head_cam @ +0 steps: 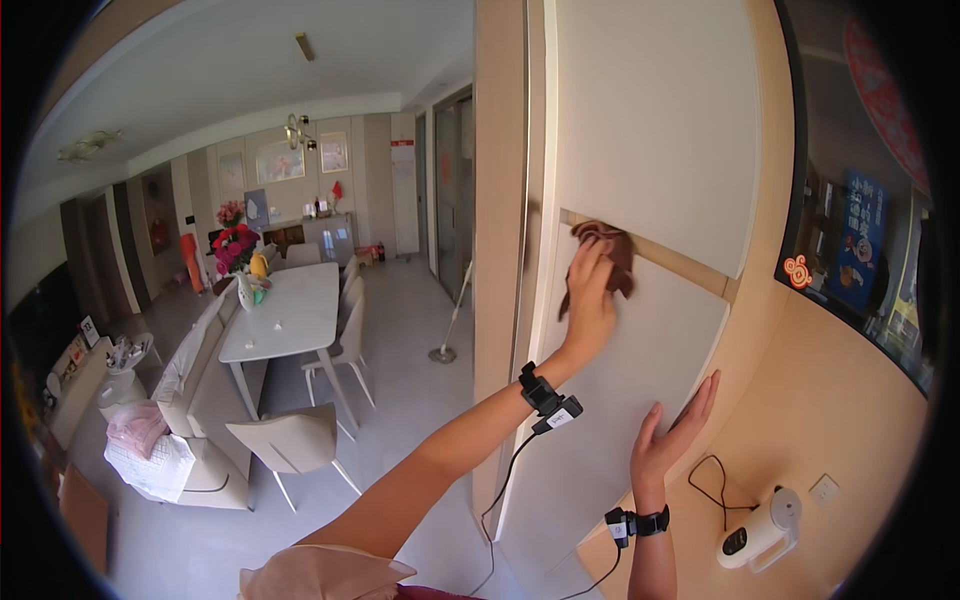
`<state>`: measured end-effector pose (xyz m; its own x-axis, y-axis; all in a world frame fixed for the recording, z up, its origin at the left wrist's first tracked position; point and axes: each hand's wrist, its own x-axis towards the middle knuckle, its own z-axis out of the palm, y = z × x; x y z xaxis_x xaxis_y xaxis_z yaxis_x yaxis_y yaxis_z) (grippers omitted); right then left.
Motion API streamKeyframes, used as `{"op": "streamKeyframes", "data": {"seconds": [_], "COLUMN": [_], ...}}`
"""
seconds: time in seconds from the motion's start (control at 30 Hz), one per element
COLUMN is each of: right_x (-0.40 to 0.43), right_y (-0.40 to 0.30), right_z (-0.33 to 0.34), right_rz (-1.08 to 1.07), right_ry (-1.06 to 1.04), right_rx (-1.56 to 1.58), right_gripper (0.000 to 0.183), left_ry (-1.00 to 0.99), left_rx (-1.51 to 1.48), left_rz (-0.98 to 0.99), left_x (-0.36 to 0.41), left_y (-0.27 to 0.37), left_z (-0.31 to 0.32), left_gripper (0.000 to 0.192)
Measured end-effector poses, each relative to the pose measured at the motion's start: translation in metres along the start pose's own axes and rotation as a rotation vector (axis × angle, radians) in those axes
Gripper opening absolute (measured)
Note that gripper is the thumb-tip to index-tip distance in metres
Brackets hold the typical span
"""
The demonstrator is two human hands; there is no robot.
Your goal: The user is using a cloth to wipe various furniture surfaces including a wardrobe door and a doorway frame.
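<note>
My left hand [590, 289] holds a brown cloth [616, 259] bunched under its fingers, at the upper left corner of the lower white cabinet door [637, 345]. The cloth reaches the wooden gap strip [675, 264] between that door and the upper cabinet door [652, 127]. Lower right, my right hand [673, 439] has its fingers extended and rests against the right edge of the lower door, holding nothing. Each wrist wears a black strap with a small cabled device.
At right are a wall-mounted screen [855, 202], a white electric kettle [761, 529] and a wall socket [824, 489]. Leftward stand a dining table [300, 307] with a flower vase [246, 291], chairs [289, 442], a sofa [217, 390] and a mop [442, 354].
</note>
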<state>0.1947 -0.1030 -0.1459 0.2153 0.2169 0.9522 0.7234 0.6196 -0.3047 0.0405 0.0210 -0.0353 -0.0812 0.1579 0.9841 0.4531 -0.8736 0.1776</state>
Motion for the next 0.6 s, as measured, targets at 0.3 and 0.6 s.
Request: {"op": "streamKeyframes", "data": {"seconds": [0.3,0.6], "right_x": [0.003,-0.001], "right_y": [-0.005,0.003], "right_z": [0.006,0.011], "right_rz": [-0.057,-0.103], "right_ry": [-0.058,0.037], "right_rx": [-0.097,0.046], "right_gripper": [0.067,0.075], "left_ry": [-0.112,-0.336], "left_rx": [-0.172,-0.276], "left_rz": [0.26,0.219], "left_x": [-0.018,-0.162], "left_y": [0.086,0.054], "left_z": [0.017,0.008], "left_gripper": [0.033,0.029]}}
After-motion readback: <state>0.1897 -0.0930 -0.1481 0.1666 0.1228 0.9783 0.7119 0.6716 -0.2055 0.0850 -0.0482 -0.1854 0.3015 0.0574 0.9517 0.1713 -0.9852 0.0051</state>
